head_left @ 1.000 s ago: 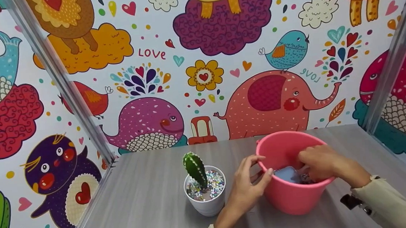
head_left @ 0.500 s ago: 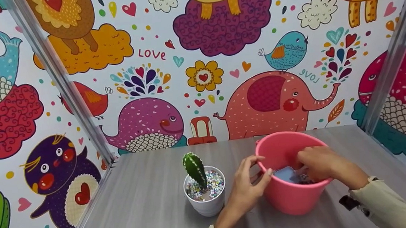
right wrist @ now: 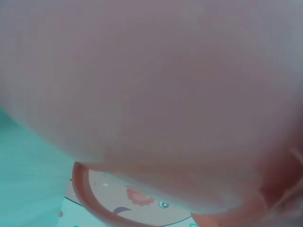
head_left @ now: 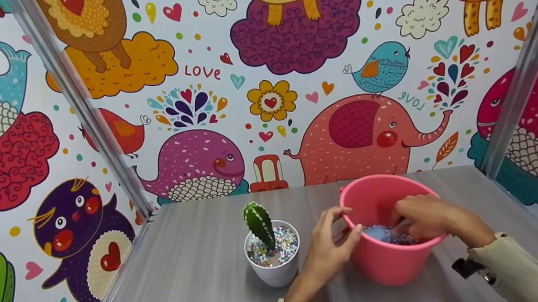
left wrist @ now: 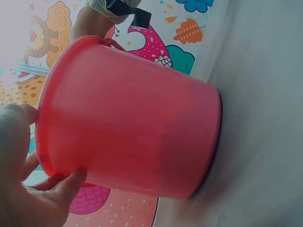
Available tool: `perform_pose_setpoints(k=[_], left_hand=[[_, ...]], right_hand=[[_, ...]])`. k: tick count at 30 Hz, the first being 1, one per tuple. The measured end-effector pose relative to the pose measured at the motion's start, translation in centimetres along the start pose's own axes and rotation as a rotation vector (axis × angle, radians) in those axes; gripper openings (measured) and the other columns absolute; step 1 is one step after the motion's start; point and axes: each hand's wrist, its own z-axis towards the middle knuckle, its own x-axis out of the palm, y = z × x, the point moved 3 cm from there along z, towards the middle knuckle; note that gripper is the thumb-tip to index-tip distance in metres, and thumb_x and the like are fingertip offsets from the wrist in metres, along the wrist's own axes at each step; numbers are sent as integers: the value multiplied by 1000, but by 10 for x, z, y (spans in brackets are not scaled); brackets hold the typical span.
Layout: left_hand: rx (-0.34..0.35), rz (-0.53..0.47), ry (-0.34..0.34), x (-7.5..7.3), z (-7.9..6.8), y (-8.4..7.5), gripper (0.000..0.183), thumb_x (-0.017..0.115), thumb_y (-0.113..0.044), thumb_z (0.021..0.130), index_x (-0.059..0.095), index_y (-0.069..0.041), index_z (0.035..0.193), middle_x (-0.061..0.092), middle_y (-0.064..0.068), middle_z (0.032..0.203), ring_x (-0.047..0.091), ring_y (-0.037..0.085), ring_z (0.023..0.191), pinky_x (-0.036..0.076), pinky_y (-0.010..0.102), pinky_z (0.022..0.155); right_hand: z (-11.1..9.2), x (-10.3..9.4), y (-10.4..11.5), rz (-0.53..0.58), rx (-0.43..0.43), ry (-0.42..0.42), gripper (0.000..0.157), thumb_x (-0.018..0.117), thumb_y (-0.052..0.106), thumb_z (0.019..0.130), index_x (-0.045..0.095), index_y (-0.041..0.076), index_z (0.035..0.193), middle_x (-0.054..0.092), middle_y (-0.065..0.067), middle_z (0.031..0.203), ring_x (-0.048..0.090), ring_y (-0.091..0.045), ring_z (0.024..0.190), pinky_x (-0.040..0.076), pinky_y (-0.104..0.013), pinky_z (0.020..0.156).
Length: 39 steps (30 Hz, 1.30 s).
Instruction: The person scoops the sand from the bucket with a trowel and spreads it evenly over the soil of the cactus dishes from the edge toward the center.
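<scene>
A pink bucket (head_left: 388,264) stands on the table, with dark, mixed small pebbles (head_left: 406,239) inside. My left hand (head_left: 327,245) grips its near-left rim, thumb and fingers on the wall, as the left wrist view also shows. My right hand (head_left: 423,215) reaches down into the bucket with curled fingers. They hold a light-blue scoop (head_left: 377,232), its blade partly sunk in the pebbles; its handle is mostly hidden by the hand. A blurred pale surface fills most of the right wrist view, so the fingers cannot be made out there.
Left of the bucket, a green cactus (head_left: 258,224) stands in a white pot (head_left: 275,274) topped with multicoloured pebbles. The grey wood-grain table (head_left: 187,268) ends at cartoon-printed walls (head_left: 207,98) at the back and sides, with metal posts in the corners.
The scoop's blade has sunk lower and tilted among the pebbles, so less of it shows. My right hand has shifted only slightly. My left hand and the bucket stay put.
</scene>
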Motion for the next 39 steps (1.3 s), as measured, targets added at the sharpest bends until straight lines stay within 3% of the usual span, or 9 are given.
perform_pose_setpoints(k=[8,18,28,39], left_hand=[[-30,15,3,0,0,1,46,73,-41,103,60,-20,142,60,2,145,61,22,143,59,30,102],[-54,-4,11,1,0,0,50,74,-41,103,59,-20,145,59,-2,146,60,24,144,59,30,103],[0,-38,-6,0,1,2,50,76,-31,102,60,-10,144,61,9,143,63,29,141,59,30,101],[-29,-32,0,1,1,3,47,76,-33,103,60,-17,144,60,5,144,61,24,143,59,31,103]], right_hand=[[-2,-2,-3,96,54,-4,27,89,18,85,84,18,111,78,5,107,68,-19,103,67,-44,83],[-5,-15,-5,213,-31,-12,19,87,19,90,85,19,109,80,5,108,71,-22,105,68,-36,77],[-18,-31,-12,305,-76,-103,21,79,20,99,82,16,119,78,-4,117,67,-25,108,67,-30,80],[-33,-34,-19,336,-39,-157,23,75,16,102,79,14,125,77,-10,124,69,-29,113,68,-32,80]])
